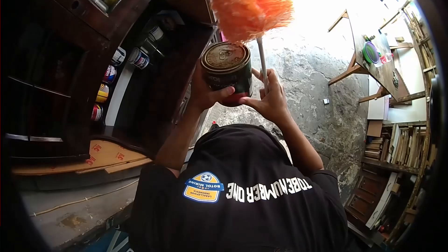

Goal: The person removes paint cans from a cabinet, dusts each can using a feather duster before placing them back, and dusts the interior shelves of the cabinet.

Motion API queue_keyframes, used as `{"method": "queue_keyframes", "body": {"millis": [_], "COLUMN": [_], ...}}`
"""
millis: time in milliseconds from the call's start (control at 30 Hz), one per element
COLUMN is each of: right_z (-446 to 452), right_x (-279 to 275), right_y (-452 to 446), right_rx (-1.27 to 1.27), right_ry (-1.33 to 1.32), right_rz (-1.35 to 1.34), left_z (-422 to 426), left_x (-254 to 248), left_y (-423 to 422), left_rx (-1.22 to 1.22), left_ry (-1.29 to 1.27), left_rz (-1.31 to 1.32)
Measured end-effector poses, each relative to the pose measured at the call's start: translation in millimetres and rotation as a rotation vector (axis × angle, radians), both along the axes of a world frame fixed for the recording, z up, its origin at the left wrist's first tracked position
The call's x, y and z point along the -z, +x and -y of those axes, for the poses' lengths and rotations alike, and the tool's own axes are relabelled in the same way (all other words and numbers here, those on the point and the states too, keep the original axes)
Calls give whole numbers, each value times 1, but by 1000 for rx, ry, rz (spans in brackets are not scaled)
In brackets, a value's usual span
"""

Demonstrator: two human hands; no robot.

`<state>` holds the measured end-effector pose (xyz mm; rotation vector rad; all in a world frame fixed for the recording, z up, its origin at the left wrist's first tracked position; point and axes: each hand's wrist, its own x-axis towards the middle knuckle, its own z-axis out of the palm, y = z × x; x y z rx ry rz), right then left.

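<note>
A paint can [227,72] with a stained, rusty lid is held upright in front of my chest. My left hand [205,93] wraps around its side, with the thumb across the front. My right hand [271,99] grips the thin grey handle of an orange duster [249,4], and its thumb touches the can's lower edge. The duster's fluffy head points up, just above and behind the lid. Part of the can's dark label is hidden by my fingers.
At left, a dark wooden cabinet [140,107] holds several cans, including a yellow can [102,93]. Cardboard [93,155] lies along its base. On the right stand a wooden table [373,60] with a green-rimmed basket [371,52] and a rack of stacked boards [405,145]. The concrete floor [308,88] is worn.
</note>
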<state>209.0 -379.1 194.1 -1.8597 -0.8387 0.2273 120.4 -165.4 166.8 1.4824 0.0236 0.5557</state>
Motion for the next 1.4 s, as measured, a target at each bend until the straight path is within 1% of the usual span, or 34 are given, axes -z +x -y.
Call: {"method": "queue_keyframes", "body": {"millis": [33, 100, 133, 200, 267, 300, 333, 367, 400, 433, 467, 500, 533, 567, 600, 633, 667, 700, 767, 800, 867, 900, 933, 967, 1000, 1067, 1133, 1167, 1200, 1233, 1267, 1300, 1367, 1400], "right_z": [8, 25, 37, 54, 71, 83, 90, 97, 107, 114, 121, 128, 136, 136, 138, 139, 139, 140, 145, 130, 116, 111, 105, 99, 93, 92, 96, 97, 99, 101, 99, 89, 86, 87], "right_x": [-8, 10, 10, 30, 54, 67, 82, 100, 128, 143, 154, 166, 186, 184, 181, 177, 173, 176, 182, 177, 166, 173, 175, 176, 173, 161, 150, 155, 163, 168, 164, 139, 144, 140], "right_y": [-2, 4, 3, -5, -16, -17, -18, -17, -9, -11, -15, -16, -12, -14, -15, -16, -17, -17, -19, -27, -23, -22, -22, -23, -22, -26, -35, -33, -31, -30, -33, -37, -29, -27], "right_rx": [-18, -37, -60, -34, -25, -65, -47, -27, -107, -113, -5, 103, 117, 114, 167, 219, 212, 210, 34, 119, -93, -44, 21, 82, 94, 85, 42, 40, -27, -94, -101, -27, 10, 19], "right_ry": [6, 40, 4, 58, 49, -8, -103, -199, -156, -156, -195, -235, -205, -210, -218, -225, -216, -219, -241, -140, -146, -130, -188, -244, -190, -180, -136, -137, -75, -13, -50, -231, -336, -400], "right_rz": [79, 46, 133, 53, 78, 53, 60, 69, 285, 284, 199, 112, 71, 68, 35, 3, -8, -13, 246, 459, 376, 246, 122, 2, 61, 20, -18, -19, 270, 559, 459, 27, 23, -85], "left_z": [-7, -18, -23, -34, -42, -44, -46, -51, -57, -61, -60, -57, -56, -59, -59, -58, -58, -59, -63, -70, -97, -108, -113, -101, -95, -90, -89, -89, -89, -88, -88, -87, -84, -84], "left_x": [2, -6, -10, -15, -15, -14, -13, 2, 27, 41, 27, 3, -9, -3, 2, 7, 10, 15, 25, 37, 79, 96, 104, 91, 78, 55, 43, 41, 42, 44, 46, 45, 38, 33], "left_y": [0, -5, -9, -12, -15, -16, -16, -17, -18, -19, -19, -22, -25, -31, -33, -34, -35, -37, -42, -45, -52, -55, -57, -56, -57, -61, -61, -61, -63, -67, -70, -70, -67, -65], "left_rx": [22, 18, 20, -4, -31, -108, -183, -194, -91, 22, 19, -94, -199, -178, -181, -203, -223, -225, -132, -130, 53, 145, 236, 117, 112, 128, 163, 204, 202, 215, 228, 227, 102, 38], "left_ry": [1, 7, 9, 37, 65, 114, 163, 163, -341, -844, -845, -404, 39, -2, -7, -65, -121, -123, -184, -187, -231, -252, -274, -355, -354, -267, -283, -302, -303, -400, -497, -500, -643, -710], "left_rz": [51, 66, 77, 110, 138, 172, 206, 203, 167, 127, 131, 162, 181, 167, 164, 221, 278, 272, 302, 297, 375, 414, 455, 430, 435, 413, 419, 426, 425, 416, 406, 404, 244, 165]}}
